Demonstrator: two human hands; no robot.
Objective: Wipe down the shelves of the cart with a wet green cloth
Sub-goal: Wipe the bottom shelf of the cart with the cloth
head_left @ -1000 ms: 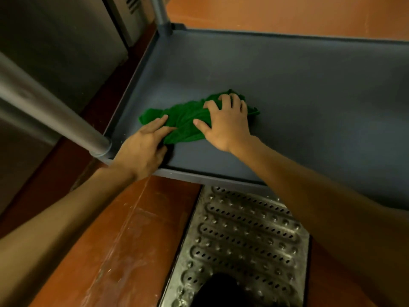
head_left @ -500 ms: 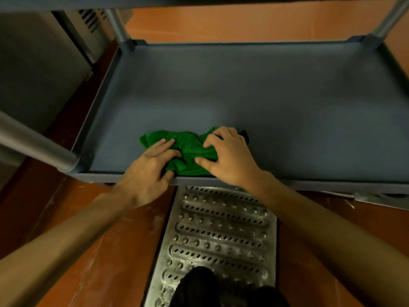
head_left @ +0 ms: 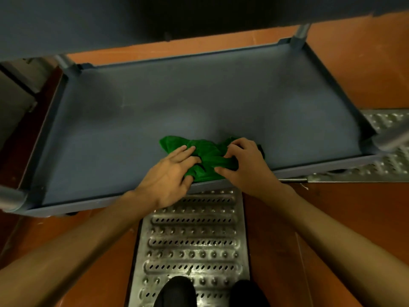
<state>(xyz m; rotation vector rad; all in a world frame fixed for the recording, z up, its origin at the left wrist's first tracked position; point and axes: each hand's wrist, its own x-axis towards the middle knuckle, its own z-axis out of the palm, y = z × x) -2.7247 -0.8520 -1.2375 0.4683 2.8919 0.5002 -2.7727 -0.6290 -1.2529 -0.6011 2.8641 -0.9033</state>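
The green cloth (head_left: pixel 203 155) lies bunched on the cart's grey lower shelf (head_left: pixel 155 120), close to its front rim. My left hand (head_left: pixel 170 177) rests on the cloth's left part with fingers pressing and curling into it. My right hand (head_left: pixel 243 165) grips the cloth's right part, fingers bent over a fold. Both wrists cross the shelf's front edge. The underside of the shelf above (head_left: pixel 110 23) darkens the top of the view.
Grey cart posts stand at the corners (head_left: pixel 298 38) (head_left: pixel 11 196). A perforated metal floor grate (head_left: pixel 190 244) runs under me on the orange floor, with my black shoes (head_left: pixel 177 291) on it. A steel cabinet (head_left: pixel 13 100) sits to the left.
The cloth and both hands have slid rightward along the front of the shelf. The cloth is more bunched between the hands, and my view has pulled back and lower.
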